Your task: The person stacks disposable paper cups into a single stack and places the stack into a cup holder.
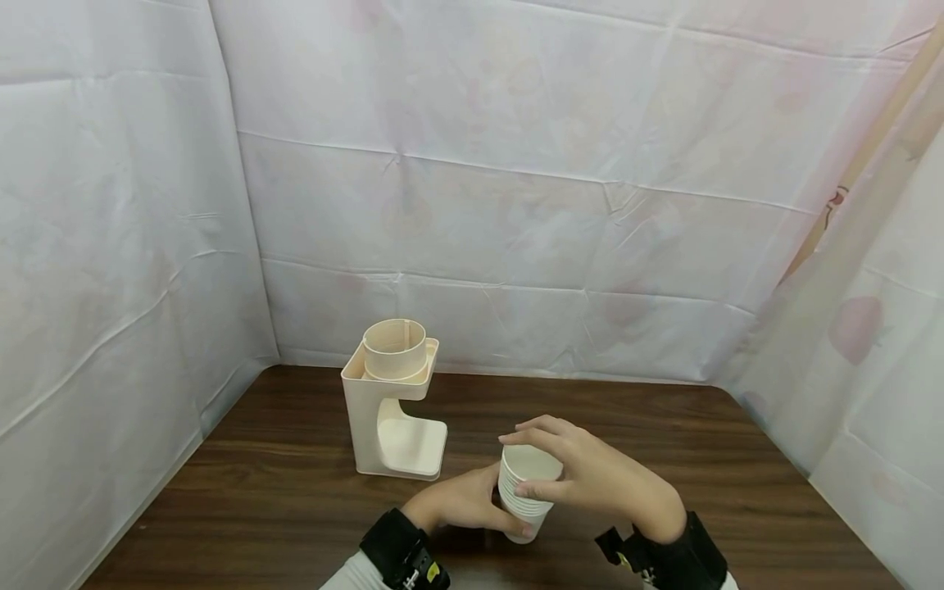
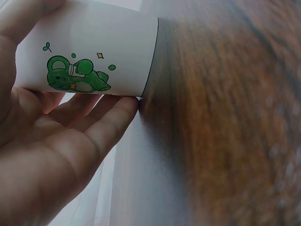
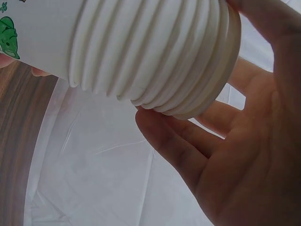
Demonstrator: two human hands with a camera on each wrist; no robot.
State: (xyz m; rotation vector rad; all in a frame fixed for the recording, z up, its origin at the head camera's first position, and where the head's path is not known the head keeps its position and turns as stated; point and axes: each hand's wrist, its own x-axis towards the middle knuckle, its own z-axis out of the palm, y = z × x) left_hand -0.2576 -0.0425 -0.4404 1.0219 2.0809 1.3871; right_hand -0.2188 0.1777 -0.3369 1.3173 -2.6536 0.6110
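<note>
A stack of nested white paper cups stands mouth up, slightly tilted, near the front of the brown table. My left hand grips its lower part, thumb in front and fingers behind. A green cartoon bear is printed on the lowest cup in the left wrist view, its base at the tabletop. Around the top rims, my right hand holds the stack between thumb and fingers. In the right wrist view the fingertips touch the layered rims; how firmly they press cannot be seen.
A cream plastic dispenser-like stand with a round tube on top and a flat foot stands left of the cups, beyond my left hand. White sheets hang around the back and sides of the wooden table.
</note>
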